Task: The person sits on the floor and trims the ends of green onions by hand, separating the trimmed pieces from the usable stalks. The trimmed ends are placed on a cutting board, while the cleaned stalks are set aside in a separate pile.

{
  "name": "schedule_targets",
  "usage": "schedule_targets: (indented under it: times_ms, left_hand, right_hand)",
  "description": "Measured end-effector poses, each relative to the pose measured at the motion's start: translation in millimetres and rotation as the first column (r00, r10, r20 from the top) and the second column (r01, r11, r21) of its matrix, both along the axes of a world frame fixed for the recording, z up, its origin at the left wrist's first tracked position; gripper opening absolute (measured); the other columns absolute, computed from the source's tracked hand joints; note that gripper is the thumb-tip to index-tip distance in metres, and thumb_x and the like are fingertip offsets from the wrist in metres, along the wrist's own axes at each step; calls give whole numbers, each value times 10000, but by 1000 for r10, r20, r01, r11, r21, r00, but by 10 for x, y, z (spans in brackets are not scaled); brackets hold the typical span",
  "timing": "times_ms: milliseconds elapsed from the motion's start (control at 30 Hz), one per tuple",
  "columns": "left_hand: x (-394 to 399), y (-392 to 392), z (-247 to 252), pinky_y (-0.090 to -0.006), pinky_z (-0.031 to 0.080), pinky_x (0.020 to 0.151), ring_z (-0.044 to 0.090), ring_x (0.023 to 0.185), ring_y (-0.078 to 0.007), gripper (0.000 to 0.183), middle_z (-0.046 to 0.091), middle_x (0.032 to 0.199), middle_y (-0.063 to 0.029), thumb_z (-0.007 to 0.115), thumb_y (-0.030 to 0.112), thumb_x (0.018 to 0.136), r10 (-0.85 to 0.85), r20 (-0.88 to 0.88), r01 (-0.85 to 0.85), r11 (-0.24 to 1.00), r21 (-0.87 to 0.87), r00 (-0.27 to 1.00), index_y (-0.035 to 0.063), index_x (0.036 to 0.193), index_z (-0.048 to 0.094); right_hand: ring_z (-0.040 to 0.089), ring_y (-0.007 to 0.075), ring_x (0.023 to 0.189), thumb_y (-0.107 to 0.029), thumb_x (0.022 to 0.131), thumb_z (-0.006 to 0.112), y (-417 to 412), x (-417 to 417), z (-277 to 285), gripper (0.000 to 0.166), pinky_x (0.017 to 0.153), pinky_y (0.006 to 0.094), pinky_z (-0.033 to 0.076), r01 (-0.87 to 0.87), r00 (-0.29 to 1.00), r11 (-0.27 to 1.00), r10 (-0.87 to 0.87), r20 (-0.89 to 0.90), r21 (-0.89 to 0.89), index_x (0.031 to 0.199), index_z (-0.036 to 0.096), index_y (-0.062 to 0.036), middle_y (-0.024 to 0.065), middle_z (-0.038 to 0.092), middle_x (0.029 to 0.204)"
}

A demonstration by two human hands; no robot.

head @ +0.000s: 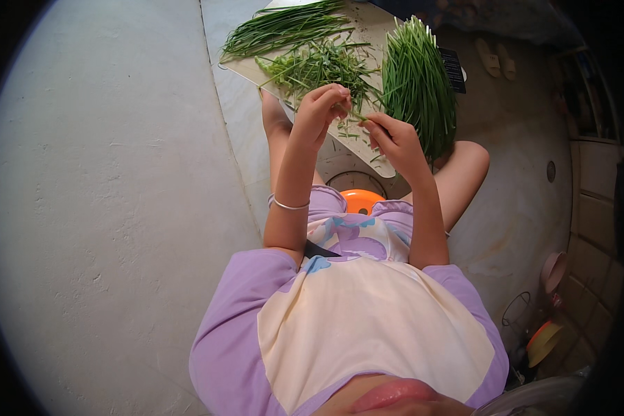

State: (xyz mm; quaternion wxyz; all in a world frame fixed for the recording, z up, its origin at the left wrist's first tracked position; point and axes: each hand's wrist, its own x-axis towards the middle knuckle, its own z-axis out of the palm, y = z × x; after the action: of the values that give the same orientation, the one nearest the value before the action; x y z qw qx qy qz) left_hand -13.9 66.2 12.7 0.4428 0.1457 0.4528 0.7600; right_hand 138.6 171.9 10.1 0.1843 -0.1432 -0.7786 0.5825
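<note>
My left hand (320, 112) and my right hand (395, 140) meet over the near edge of a pale low tabletop (382, 165), gripping a thin green stalk (357, 115) between them. The fingertips of both hands pinch it; part of it is hidden by the left fingers. Just beyond the left hand spreads a loose heap of trimmed leaves and stalks (327, 65). To the right lies a thick bunch of garlic chives (418, 88), pale stem ends facing away from me. A thinner bunch of long green leaves (286, 28) rests at the far left of the tabletop.
An orange stool (363, 197) shows between my thighs. Beside the right bunch is a black printed card or box (452, 70). Farther right are a pair of slippers (489, 60) and a floor drain (551, 171). A pale, scuffed surface (109, 208) fills the left side.
</note>
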Motion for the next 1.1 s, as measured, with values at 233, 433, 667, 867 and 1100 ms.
schedule_targets:
  times_ms: [233,433,667,867,1100]
  left_hand:
    - [-219,-12,-153,-316,466,774,584,923,-166,241,631,949,-82,517,238,933,195,-50,-195,981,16,979,16,883,597]
    - [332,86,-108,-346,472,875,592,1006,-221,453,589,1122,-118,423,337,963,-401,106,407,912,-47,910,8,1269,479]
    - [544,-93,21,-184,365,485,401,537,-28,342,515,677,47,451,240,979,-558,14,554,820,-146,830,9,1204,568]
    - [456,-275,-7,-181,265,441,322,489,-15,296,394,585,73,459,278,979,-534,-46,513,830,-219,844,28,1004,616]
    - [453,-293,132,-204,247,451,313,507,-25,297,373,559,58,457,281,977,-549,-237,496,832,-249,801,44,895,617]
  right_hand:
    - [579,165,597,-177,963,452,121,-3,-13,229,585,277,477,-99,973,591,-112,-203,-801,1009,558,21,100,623,759]
    - [560,314,1104,-113,975,375,343,-122,-48,201,990,437,442,-260,895,248,-301,-329,-933,1043,508,21,246,557,1174]
    - [524,290,1172,-134,979,403,599,-9,-101,197,1026,432,413,-284,837,331,-373,-401,-900,1050,535,-6,221,533,1243]
    - [566,219,1112,-183,970,448,818,95,-113,211,987,388,440,-314,759,306,-488,-431,-899,1080,536,-26,177,576,1197]
    - [396,32,484,-152,963,440,155,-12,82,278,509,184,406,-220,966,639,36,-257,-737,1159,538,19,139,639,1005]
